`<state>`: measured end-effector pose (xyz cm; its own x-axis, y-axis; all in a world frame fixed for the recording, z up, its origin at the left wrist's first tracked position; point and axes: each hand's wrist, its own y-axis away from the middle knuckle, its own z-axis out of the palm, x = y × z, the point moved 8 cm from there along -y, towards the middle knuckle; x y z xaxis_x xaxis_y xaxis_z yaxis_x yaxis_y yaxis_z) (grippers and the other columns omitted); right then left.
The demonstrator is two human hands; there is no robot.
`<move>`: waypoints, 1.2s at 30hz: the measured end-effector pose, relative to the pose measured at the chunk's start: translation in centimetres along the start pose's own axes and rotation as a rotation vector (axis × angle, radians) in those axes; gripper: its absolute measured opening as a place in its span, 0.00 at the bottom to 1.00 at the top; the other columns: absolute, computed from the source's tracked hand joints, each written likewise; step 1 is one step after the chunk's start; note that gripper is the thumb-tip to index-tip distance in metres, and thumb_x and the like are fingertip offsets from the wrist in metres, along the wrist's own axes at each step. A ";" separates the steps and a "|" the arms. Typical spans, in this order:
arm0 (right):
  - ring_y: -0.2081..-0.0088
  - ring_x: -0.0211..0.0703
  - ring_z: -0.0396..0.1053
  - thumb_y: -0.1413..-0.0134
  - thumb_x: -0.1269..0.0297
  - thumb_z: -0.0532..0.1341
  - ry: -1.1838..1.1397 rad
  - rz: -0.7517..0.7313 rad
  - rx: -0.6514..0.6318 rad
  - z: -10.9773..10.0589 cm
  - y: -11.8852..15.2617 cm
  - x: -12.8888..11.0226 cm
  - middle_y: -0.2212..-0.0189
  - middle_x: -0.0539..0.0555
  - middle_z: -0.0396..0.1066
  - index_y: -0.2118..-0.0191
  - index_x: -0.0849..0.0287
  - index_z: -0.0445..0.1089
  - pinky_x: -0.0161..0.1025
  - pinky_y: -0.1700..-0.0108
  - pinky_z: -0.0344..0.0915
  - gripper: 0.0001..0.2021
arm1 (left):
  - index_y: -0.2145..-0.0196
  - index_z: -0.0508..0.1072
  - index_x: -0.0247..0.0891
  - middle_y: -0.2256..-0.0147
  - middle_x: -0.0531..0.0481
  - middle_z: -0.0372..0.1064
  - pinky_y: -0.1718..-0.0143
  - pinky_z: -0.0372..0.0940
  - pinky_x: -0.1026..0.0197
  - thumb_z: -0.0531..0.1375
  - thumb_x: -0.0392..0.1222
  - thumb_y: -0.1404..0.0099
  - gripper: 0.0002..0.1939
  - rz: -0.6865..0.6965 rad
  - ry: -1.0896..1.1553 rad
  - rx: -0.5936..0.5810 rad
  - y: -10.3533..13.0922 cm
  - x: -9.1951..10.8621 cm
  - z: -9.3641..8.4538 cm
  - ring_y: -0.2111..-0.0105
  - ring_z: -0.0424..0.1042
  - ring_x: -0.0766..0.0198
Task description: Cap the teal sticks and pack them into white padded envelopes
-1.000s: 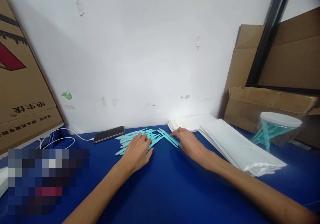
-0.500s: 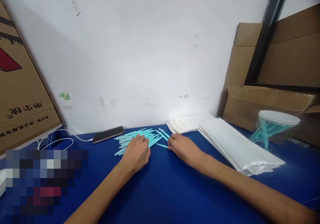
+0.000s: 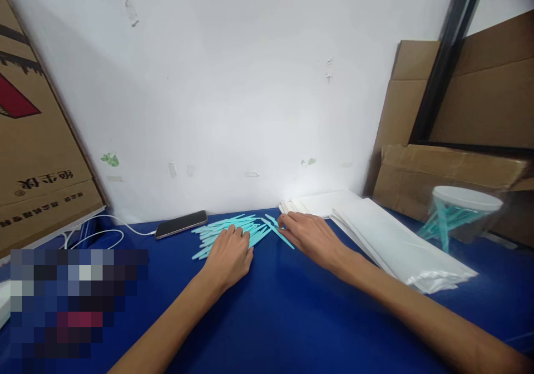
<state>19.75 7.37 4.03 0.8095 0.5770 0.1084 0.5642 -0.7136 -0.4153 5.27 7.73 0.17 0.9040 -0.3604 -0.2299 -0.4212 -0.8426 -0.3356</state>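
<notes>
Several slim, tapered turquoise plastic sticks (image 3: 208, 230) lie in a loose pile on the blue tabletop (image 3: 267, 313). My left hand (image 3: 231, 254) rests over the right part of this pile, its fingers curled down and closed on some sticks; the fingertips are hidden. Just right of the pile, my right hand (image 3: 306, 235) has its thumb and fingers bent together at the end of a turquoise stick near the wall. Another loose stick (image 3: 286, 240) lies slantwise under its fingertips, pointing toward me.
A phone (image 3: 181, 225) on a white cable lies left of the pile. Flat white plastic bags (image 3: 396, 243) are stacked on the right. Beyond them stands a clear, white-topped container (image 3: 467, 198) with turquoise sticks inside. Cardboard boxes (image 3: 41, 140) flank the table; a white wall is behind.
My right hand has lifted slightly and shifted, its fingers now nearer the wall. The stick by its thumb now lies slanting toward me. My left hand has stayed on the pile.
</notes>
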 end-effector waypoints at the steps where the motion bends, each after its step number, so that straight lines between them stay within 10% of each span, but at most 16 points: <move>1: 0.65 0.44 0.72 0.29 0.63 0.52 0.017 -0.010 -0.011 0.1 -0.1 0.0 0.63 0.54 0.73 0.55 0.57 0.67 0.37 0.66 0.56 0.09 | 0.62 0.74 0.37 0.62 0.39 0.73 0.54 0.64 0.48 0.53 0.42 0.31 0.11 -0.001 0.001 -0.001 0.0 0.0 0.0 0.56 0.69 0.47; 13: 0.60 0.50 0.75 0.27 0.55 0.45 -0.003 0.074 -0.155 3.3 0.7 0.6 0.62 0.59 0.77 0.44 0.57 0.67 0.38 0.65 0.60 0.20 | 0.56 0.72 0.38 0.60 0.41 0.72 0.53 0.64 0.48 0.52 0.43 0.30 0.12 0.038 0.083 0.019 0.2 0.5 -0.6 0.55 0.68 0.49; 24: 0.59 0.54 0.74 0.36 0.72 0.51 0.156 -0.040 -0.283 4.6 1.8 -1.6 0.58 0.64 0.75 0.33 0.65 0.54 0.42 0.61 0.64 0.26 | 0.55 0.75 0.45 0.58 0.49 0.72 0.53 0.65 0.56 0.48 0.33 0.30 0.18 0.221 0.474 -0.044 0.6 3.3 -0.9 0.55 0.67 0.58; 31: 0.62 0.55 0.73 0.40 0.70 0.55 0.186 -0.086 -0.292 4.1 2.3 -3.4 0.64 0.65 0.75 0.48 0.68 0.69 0.45 0.62 0.63 0.16 | 0.57 0.76 0.34 0.59 0.39 0.71 0.52 0.64 0.48 0.54 0.45 0.30 0.15 -0.030 0.109 -0.008 -0.2 -1.6 -0.4 0.53 0.66 0.47; 36: 0.69 0.52 0.73 0.40 0.71 0.52 0.153 -0.023 -0.289 3.1 2.1 -3.4 0.72 0.62 0.74 0.64 0.65 0.72 0.43 0.66 0.60 0.11 | 0.57 0.76 0.33 0.59 0.38 0.71 0.55 0.66 0.49 0.55 0.47 0.31 0.16 -0.061 0.070 -0.048 -0.1 -1.6 0.2 0.54 0.67 0.46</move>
<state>17.72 5.10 0.00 0.7990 0.5433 0.2580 0.5873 -0.7971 -0.1404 3.90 8.49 0.34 0.9315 -0.3334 -0.1451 -0.3626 -0.8813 -0.3029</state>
